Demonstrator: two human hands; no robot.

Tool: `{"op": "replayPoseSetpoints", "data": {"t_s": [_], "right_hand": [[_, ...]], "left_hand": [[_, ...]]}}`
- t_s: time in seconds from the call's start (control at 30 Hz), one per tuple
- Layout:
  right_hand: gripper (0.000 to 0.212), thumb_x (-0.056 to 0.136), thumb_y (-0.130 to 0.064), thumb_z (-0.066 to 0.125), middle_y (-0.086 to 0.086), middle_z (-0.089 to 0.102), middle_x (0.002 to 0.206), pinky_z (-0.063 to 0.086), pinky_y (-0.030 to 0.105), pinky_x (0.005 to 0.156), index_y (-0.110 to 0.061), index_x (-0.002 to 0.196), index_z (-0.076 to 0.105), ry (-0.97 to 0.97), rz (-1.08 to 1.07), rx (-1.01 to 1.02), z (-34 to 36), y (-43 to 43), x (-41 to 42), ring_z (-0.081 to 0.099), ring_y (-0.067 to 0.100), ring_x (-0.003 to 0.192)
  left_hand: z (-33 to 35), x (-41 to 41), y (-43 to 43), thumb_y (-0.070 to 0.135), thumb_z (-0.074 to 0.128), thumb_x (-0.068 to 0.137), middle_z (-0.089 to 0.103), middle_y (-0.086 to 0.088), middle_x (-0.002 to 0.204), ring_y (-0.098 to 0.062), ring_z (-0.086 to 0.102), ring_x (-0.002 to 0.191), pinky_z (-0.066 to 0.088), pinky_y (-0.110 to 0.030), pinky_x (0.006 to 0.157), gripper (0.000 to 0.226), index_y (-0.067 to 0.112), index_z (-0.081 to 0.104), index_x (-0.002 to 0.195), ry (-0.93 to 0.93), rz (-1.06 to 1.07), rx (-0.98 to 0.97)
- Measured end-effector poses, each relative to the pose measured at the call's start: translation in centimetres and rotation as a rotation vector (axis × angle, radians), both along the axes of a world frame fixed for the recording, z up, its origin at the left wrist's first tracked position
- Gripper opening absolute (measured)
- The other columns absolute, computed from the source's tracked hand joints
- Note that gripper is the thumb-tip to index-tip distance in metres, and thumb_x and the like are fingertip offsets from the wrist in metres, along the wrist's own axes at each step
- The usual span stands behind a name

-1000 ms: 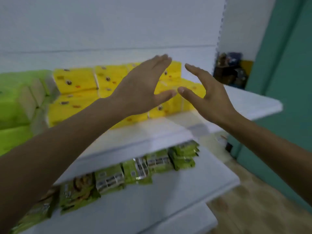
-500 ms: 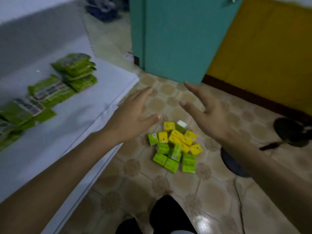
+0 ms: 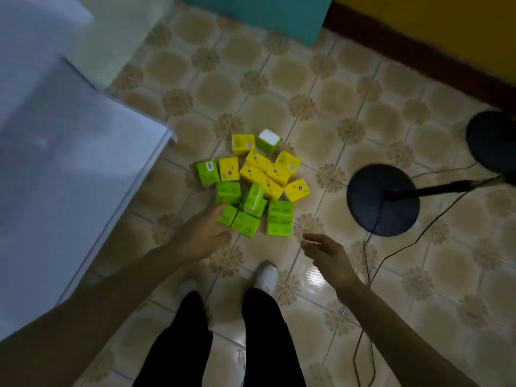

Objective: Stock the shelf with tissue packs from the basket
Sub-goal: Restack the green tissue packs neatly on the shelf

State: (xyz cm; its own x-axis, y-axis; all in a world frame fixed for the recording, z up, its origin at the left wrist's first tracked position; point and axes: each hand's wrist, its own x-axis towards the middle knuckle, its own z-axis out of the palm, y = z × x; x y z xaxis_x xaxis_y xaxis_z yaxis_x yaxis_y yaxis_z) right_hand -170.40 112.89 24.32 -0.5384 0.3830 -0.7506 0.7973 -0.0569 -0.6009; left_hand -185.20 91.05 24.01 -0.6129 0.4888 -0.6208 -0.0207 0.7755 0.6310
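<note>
left hand (image 3: 205, 236) and right hand (image 3: 326, 254) hover near tissue packs (image 3: 252, 182), labels illegible.

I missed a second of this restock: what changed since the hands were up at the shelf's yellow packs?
The view swung down to the floor. Both hands came down empty toward the pile of tissue packs; the left hand is at its near green edge, the right hand short of it. Nothing gripped. The pile is unchanged.

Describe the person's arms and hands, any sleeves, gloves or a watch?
No sleeves show on either arm up to the frame edge. The left hand and right hand wear no gloves; no watch or bracelet shows on either wrist.
</note>
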Motion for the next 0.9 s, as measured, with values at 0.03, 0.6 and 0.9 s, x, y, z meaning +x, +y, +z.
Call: {"op": "replayPoseSetpoints", "data": {"t_s": [0.03,0.6,0.9], "right_hand": [[0.019,0.091,-0.012,0.061,0.001,0.060,0.081,0.040,0.026,0.065,-0.008,0.109,0.062,-0.032,-0.046,-0.039,-3.4,0.2,-0.5,0.054,0.022,0.079],[0.070,0.080,-0.052,0.068,0.008,0.056,0.133,0.045,0.038,0.099,-0.013,0.134,0.049,-0.059,-0.360,-0.031,-49.2,-1.4,-17.2,0.055,0.025,0.117],[0.036,0.084,-0.022,0.069,0.009,0.070,0.110,0.059,0.034,0.072,-0.010,0.118,0.062,-0.033,-0.581,-0.384,-32.6,-4.1,-14.1,0.069,0.021,0.089]], "left_hand": [[-3.8,-0.2,-0.1,0.034,0.064,0.083,0.046,-0.009,0.142,-0.026,0.047,0.127,0.041,-0.035,0.100,0.073,0.011,0.032,0.144,-0.034,0.010,-0.053],[-50.8,-6.6,11.2,0.018,0.074,0.077,0.064,-0.010,0.114,-0.013,0.064,0.098,0.051,-0.034,0.092,0.064,0.002,0.046,0.133,-0.229,0.403,0.147],[-32.2,-2.3,6.4,0.026,0.066,0.081,0.059,0.000,0.126,-0.007,0.056,0.113,0.048,-0.026,0.093,0.061,0.016,0.044,0.136,-0.230,0.578,0.404]]}}
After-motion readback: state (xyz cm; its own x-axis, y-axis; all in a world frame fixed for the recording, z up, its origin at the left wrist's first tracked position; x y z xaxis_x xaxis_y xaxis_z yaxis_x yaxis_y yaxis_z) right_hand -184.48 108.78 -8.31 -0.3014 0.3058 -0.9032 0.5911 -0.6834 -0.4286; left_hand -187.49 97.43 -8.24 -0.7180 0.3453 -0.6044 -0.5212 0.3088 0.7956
